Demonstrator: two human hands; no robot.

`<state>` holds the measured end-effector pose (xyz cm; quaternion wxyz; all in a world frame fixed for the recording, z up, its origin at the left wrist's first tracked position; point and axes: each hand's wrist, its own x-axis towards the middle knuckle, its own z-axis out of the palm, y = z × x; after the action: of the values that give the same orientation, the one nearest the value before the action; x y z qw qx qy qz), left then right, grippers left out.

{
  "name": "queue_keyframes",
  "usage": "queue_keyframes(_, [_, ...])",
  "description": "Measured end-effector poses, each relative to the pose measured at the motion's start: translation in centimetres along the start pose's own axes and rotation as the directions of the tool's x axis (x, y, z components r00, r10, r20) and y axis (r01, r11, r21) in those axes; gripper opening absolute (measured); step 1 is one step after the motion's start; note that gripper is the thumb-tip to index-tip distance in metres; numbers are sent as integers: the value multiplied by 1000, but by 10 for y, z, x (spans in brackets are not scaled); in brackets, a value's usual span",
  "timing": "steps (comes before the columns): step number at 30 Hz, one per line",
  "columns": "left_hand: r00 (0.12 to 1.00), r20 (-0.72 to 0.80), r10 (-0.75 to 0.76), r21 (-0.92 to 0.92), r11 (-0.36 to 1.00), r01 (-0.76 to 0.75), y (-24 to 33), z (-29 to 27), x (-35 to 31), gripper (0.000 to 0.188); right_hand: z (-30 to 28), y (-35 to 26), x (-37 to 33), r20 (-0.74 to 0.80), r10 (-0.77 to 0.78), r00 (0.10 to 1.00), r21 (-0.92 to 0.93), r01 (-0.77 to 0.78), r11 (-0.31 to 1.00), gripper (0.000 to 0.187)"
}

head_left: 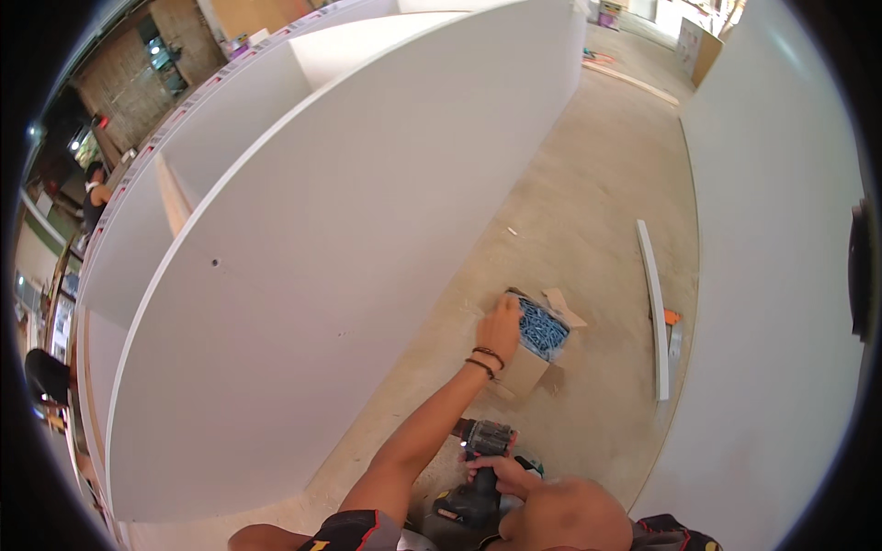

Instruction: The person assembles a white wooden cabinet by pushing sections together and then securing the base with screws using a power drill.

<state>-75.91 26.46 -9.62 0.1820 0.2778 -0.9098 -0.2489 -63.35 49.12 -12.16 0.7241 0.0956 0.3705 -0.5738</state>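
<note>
A small open cardboard box [522, 371] full of bluish metal screws [544, 331] stands on the floor. My left hand [499, 323], with two dark bracelets at the wrist, is at the box's left edge beside the screws. Its fingertips point down and are mostly hidden, so I cannot tell whether they pinch anything. Low in the view, my right hand [514, 476] grips a black cordless drill [487, 439] by its handle. The drill's chuck points left, toward a large white panel [367, 248], and is apart from it.
The white panel belongs to a long shelved cabinet lying left. A white strip [654, 312] and an orange-handled tool [672, 318] lie on the floor at right, near another large white panel [772, 275]. Another person [95, 197] is far left.
</note>
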Motion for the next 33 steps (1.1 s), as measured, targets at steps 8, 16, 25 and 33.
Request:
queue_keyframes(8, [986, 100, -130, -652, 740, 164, -2, -42, 17, 13, 11, -44, -43, 79, -216, 973, -132, 225, 965, 27])
queue_keyframes(16, [718, 641, -273, -756, -64, 651, -15, -105, 36, 23, 20, -155, -120, -14, -651, 759, -488, 564, 667, 26])
queue_keyframes(25, [634, 619, -465, -174, 705, 687, -25, -177, 35, 40, -23, -292, -60, 21, -891, 453, -993, -92, -70, 50])
queue_keyframes(33, [685, 621, -380, 33, 886, 462, -41, -121, -7, 61, -46, -286, 14, -77, -883, 463, -981, -192, -14, 44])
